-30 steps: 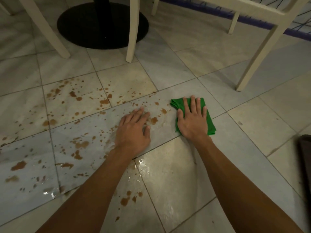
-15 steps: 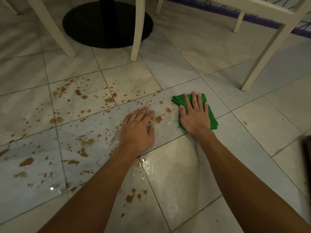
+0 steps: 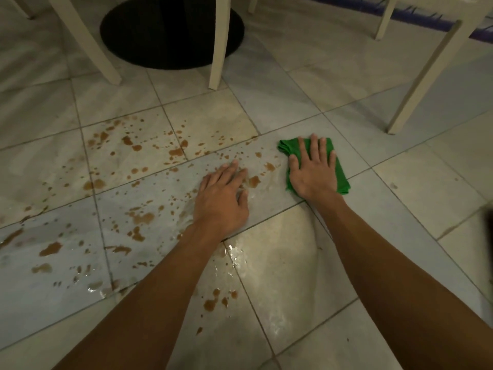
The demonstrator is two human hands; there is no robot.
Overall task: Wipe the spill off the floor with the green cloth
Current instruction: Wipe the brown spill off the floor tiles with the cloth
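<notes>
on wet grey tiles point(image 3: 280, 263), flat right hand point(image 3: 310, 174) is pressing folded green cloth point(image 3: 288, 148); flat, empty left hand point(image 3: 221, 198) is bracing in brown splattered spill point(image 3: 141, 217), prob risking slipping/smearing.

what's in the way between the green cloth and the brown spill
Only the left hand, flat on the tile left of the green cloth that the right hand presses. The nearest drops lie right beside the cloth; most of the spill lies beyond that hand.

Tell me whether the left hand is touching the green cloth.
Apart. The head view shows a strip of wet floor tile between the left hand and the green cloth, which lies under the right hand alone.
</notes>
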